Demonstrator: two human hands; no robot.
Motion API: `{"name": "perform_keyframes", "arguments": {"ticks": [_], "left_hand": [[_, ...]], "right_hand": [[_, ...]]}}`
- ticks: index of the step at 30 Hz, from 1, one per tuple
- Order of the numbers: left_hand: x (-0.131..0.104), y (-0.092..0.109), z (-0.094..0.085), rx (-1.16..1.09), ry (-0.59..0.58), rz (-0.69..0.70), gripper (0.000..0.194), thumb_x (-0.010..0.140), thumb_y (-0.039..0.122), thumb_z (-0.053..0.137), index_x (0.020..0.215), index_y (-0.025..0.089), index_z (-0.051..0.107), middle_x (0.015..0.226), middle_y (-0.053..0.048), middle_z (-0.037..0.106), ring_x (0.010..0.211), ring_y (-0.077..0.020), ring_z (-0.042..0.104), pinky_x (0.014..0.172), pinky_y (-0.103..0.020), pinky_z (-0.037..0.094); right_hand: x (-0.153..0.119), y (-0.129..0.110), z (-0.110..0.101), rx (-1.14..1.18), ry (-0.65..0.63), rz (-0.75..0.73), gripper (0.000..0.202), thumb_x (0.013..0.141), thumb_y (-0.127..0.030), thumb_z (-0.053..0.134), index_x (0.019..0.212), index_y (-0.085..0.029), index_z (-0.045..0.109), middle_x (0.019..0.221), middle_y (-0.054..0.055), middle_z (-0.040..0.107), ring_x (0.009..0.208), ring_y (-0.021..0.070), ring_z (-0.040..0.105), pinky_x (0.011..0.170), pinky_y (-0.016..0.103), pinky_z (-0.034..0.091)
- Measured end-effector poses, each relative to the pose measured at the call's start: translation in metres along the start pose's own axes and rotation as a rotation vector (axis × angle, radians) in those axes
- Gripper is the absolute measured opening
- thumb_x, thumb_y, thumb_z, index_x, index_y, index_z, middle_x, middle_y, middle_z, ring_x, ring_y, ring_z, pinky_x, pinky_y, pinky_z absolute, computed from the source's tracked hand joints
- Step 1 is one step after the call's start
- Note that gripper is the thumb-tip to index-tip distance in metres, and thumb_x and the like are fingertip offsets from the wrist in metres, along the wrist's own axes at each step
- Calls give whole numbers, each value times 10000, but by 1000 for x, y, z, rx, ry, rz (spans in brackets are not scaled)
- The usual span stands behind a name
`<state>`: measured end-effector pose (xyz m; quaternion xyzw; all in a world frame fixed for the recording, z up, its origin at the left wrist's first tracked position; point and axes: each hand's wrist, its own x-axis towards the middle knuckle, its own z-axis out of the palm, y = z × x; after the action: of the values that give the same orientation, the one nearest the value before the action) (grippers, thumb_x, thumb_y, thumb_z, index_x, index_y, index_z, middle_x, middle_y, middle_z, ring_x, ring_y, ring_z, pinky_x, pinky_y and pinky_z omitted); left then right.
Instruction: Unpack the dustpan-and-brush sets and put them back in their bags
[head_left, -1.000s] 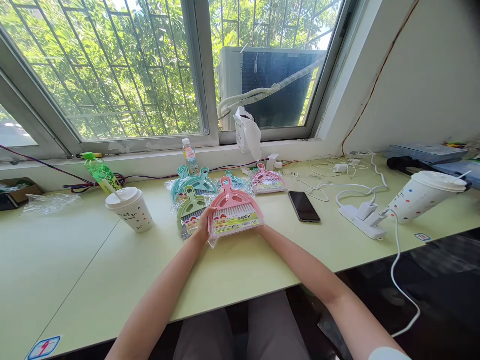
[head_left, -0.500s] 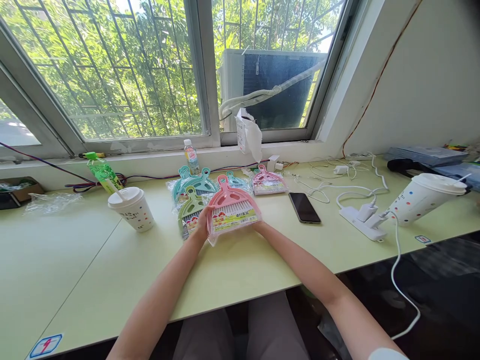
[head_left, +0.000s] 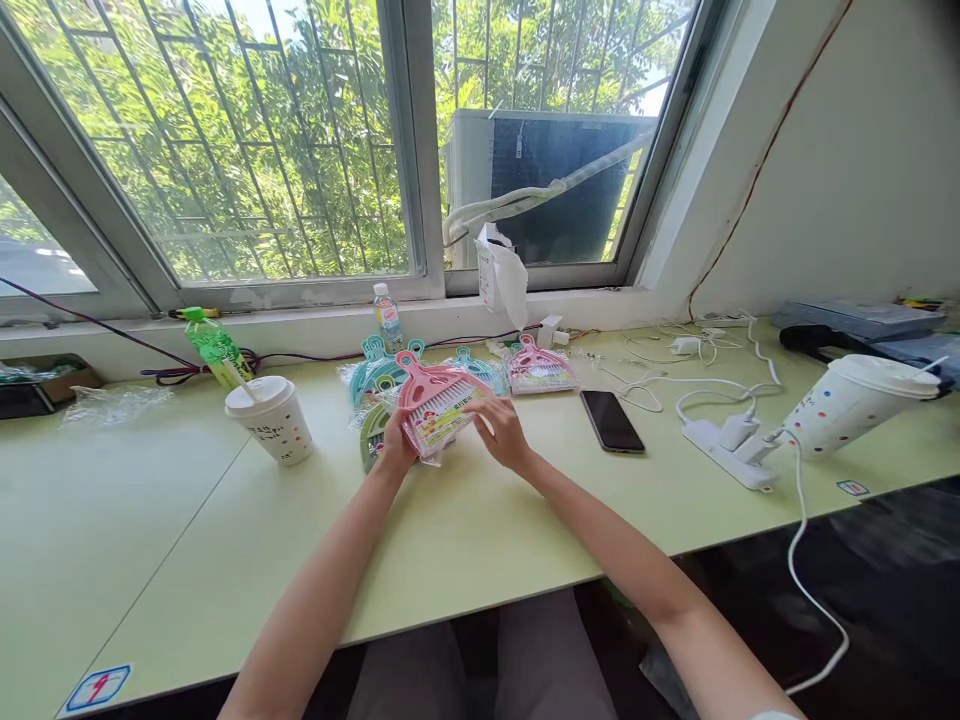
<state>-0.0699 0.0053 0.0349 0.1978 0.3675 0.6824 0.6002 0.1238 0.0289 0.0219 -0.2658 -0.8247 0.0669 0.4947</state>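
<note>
My left hand (head_left: 396, 446) is closed round the lower left edge of a pink dustpan and brush set (head_left: 442, 402), which is wrapped in clear plastic with a printed label. The set is tilted above the table, its right side raised. At its right edge is my right hand (head_left: 504, 432), fingers stretched over the label's corner and thumb apart below. Partly hidden behind the held set are a green dustpan set (head_left: 373, 428) and several teal dustpan sets (head_left: 363, 378). Another pink dustpan set (head_left: 541, 368) lies behind, to the right.
A white lidded cup (head_left: 271, 420) and a green bottle (head_left: 217, 345) stand at left. To the right lie a black phone (head_left: 612, 420), a white power strip (head_left: 724, 452) with cables and a tilted cup (head_left: 859, 405). A small bottle (head_left: 388, 315) stands by the window.
The pink set has moved slightly left and turned, its right side rising. My right hand has come from behind its lower right corner to the front of its right edge.
</note>
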Motion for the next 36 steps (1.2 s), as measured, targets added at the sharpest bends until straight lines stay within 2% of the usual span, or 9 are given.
{"name": "perform_keyframes", "arguments": {"ticks": [3, 8, 13, 16, 19, 22, 26, 31, 36], "left_hand": [[0, -1, -1, 20, -15, 20, 297, 759, 194, 498, 1010, 133, 645, 847, -86, 731, 858, -266, 709, 806, -407, 584], [0, 1, -3, 26, -11, 54, 284, 772, 177, 498, 1015, 156, 643, 883, -53, 726, 844, -235, 702, 784, -385, 586], [0, 2, -4, 25, -37, 54, 294, 789, 170, 485, 1034, 139, 645, 882, -50, 728, 778, -213, 696, 728, -362, 585], [1, 0, -6, 51, -107, 19, 297, 793, 181, 507, 1048, 123, 649, 924, -69, 735, 797, -217, 696, 713, -347, 578], [1, -2, -7, 90, -186, -30, 313, 809, 203, 535, 1083, 111, 654, 931, -85, 740, 832, -228, 699, 751, -350, 569], [1, -4, -6, 121, -256, -69, 360, 867, 294, 545, 1172, 132, 644, 964, -87, 744, 948, -249, 690, 867, -382, 543], [2, -5, -4, 116, -412, -80, 509, 927, 515, 483, 1321, 206, 576, 1224, -85, 684, 1252, -287, 551, 1057, -451, 426], [10, -9, -10, 147, -475, -87, 584, 946, 594, 366, 1366, 233, 553, 1353, -83, 609, 1394, -315, 389, 1139, -516, 303], [13, -10, -13, 175, -413, -86, 557, 965, 568, 336, 1336, 231, 580, 1337, -76, 621, 1361, -300, 436, 1149, -510, 299]], "right_hand": [[-5, 4, 4, -109, -236, 47, 351, 995, -326, 383, 870, -205, 689, 795, 49, 723, 721, 167, 633, 726, 290, 379], [-2, 18, 10, -127, -260, 434, 390, 980, -408, 410, 835, -212, 714, 656, 29, 697, 649, 155, 601, 624, 253, 333], [5, 38, 16, 586, -276, 828, 480, 868, -611, 479, 901, -183, 695, 543, -20, 605, 396, 81, 383, 461, 235, 253], [6, 46, 18, 913, -178, 998, 459, 701, -586, 690, 904, -174, 667, 594, -37, 593, 388, 42, 318, 434, 224, 209], [4, 49, 19, 1033, -30, 1044, 427, 543, -432, 840, 832, -186, 644, 671, -35, 607, 503, 48, 429, 491, 202, 287], [1, 51, 23, 1069, 79, 1024, 397, 510, -375, 857, 762, -203, 603, 750, -22, 626, 707, 99, 556, 616, 208, 382], [0, 52, 28, 1133, 193, 1010, 424, 483, -289, 875, 766, -224, 567, 785, -23, 644, 830, 141, 607, 817, 284, 455], [1, 50, 27, 1234, 141, 1002, 480, 581, -263, 857, 964, -259, 567, 906, -6, 699, 844, 160, 662, 874, 337, 505], [3, 48, 28, 1291, 161, 1071, 318, 760, -374, 734, 1015, -287, 566, 1000, -13, 704, 820, 158, 679, 782, 329, 554]]}}
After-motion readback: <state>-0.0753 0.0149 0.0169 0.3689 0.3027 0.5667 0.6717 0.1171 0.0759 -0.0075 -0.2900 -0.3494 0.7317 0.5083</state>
